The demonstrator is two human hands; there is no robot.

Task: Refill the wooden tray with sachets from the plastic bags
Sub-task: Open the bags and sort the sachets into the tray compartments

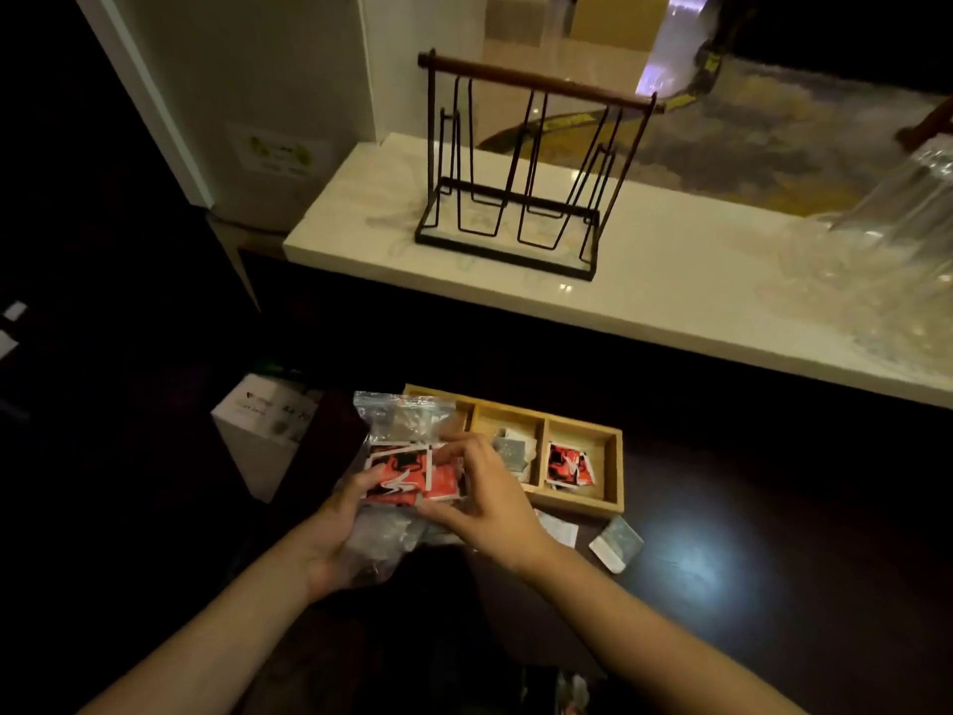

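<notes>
At lower centre of the frame, a person works a clear plastic bag of red sachets over a dark counter. The left hand cups the bag from below, fingers curled round its crumpled lower part; the right hand comes in from the right, thumb and fingertips closing on the bag at the level of the red packets. Whether those fingers are inside the bag's mouth or pinching through the film cannot be told.

Just right of the hands sits the wooden tray, three compartments in a row. The right one holds a few red sachets, the middle one some grey sachets, and the left one is mostly hidden behind the bag. Two pale loose sachets lie on the counter just in front of the tray.

The bag looks light, limp and slippery, likely to sag and spill unless supported underneath. The sachets appear flat, light and fairly stiff at the edges, best pinched by an edge or lifted as a small stack.

A wire rack stands on the white ledge at upper centre.
</notes>
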